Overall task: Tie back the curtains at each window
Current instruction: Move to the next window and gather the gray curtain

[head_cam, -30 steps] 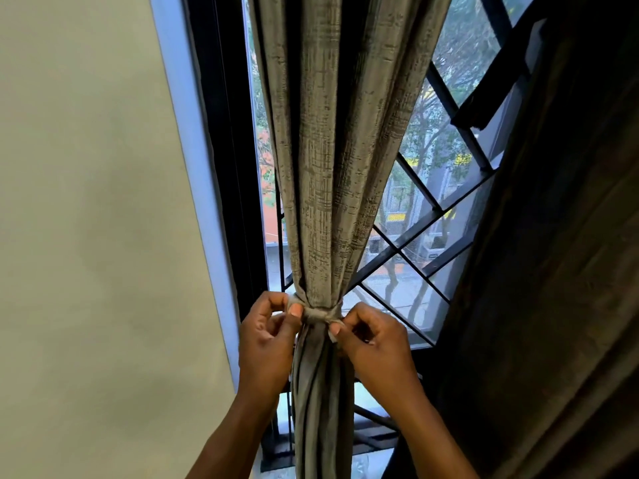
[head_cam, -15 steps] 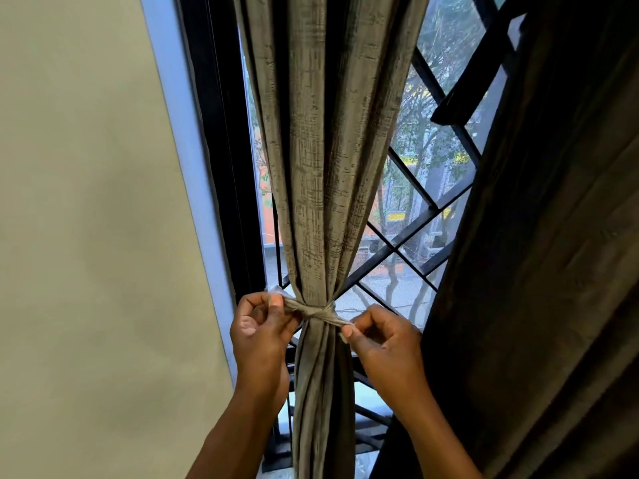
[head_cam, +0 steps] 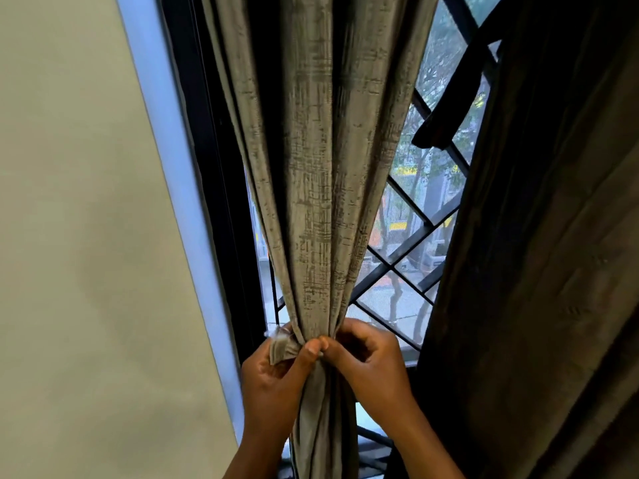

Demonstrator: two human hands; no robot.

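A grey-brown, crosshatch-textured woven curtain (head_cam: pixel 321 174) hangs in front of the black-framed window with its diamond-pattern metal grille (head_cam: pixel 411 243), gathered into a narrow waist low in the view, where both hands meet. The left hand (head_cam: pixel 276 378) has its fingers curled and its thumb pressed against a short folded end of the matching grey fabric tie-back strip (head_cam: pixel 281 350), which sticks out to the left of the bunch. The right hand (head_cam: pixel 370 361) is curled too, its thumb and forefinger pinched together right at the waist, touching the left thumb; what sits between those fingertips is hidden, though it is presumably the other end of the strip. A darker brown curtain panel (head_cam: pixel 539 257) hangs untied to the right, and a pale greenish wall (head_cam: pixel 86 219) fills the left. The cloth looks thick yet soft and pliable, so it should compress readily but spring back outward if tension drops. The strip is limp and narrow, likely to slide on the plush weave, so it is best held close to the knot, near both ends, pulling evenly outward while the folds stay bunched
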